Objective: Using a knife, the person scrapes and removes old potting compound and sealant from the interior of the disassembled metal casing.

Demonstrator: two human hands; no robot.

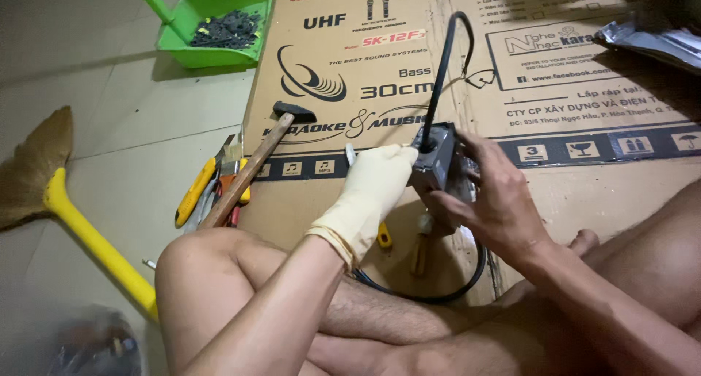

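Observation:
I sit cross-legged on the floor. My left hand (374, 193), in a cream rubber glove, grips the left side of a small grey metal box (436, 160). My bare right hand (496, 197) holds the same box from the right, fingers wrapped over its top and front. A thick black cable (441, 77) rises from the box's top, and another loop of black cable (467, 277) runs down past my leg. Under the box lie a yellow-handled tool (383, 235) and a wooden-handled tool (419, 253), partly hidden by my hands.
A flattened printed cardboard box (555, 69) covers the tiled floor. A hammer (255, 166) lies beside yellow-handled tools (197, 190) at its left edge. A green dustpan (212, 29) with dark scraps sits far left, a yellow-handled broom (80, 230) at left, and silver foil packaging (650, 40) far right.

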